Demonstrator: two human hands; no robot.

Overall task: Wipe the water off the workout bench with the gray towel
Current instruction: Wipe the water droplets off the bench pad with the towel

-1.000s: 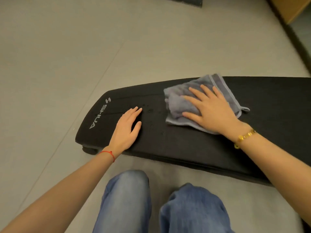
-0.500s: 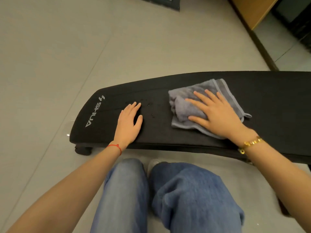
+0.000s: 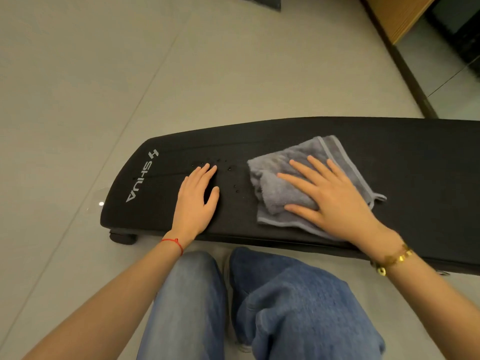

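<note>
Both hands (image 3: 198, 201) flat on bench (image 3: 415, 157)

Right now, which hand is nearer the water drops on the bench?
Left. The left hand lies flat beside the water drops, fingertips among them; the right hand presses the gray towel just right of them.

Left hand (image 3: 196, 201) flat, palm down, fingers together and pointing away, thumb apart to the right. Right hand (image 3: 330, 201) flat too, palm down, fingers spread and angled up-left. Both forearms bare, reaching forward from the lower corners; both knees bent between them.
</note>
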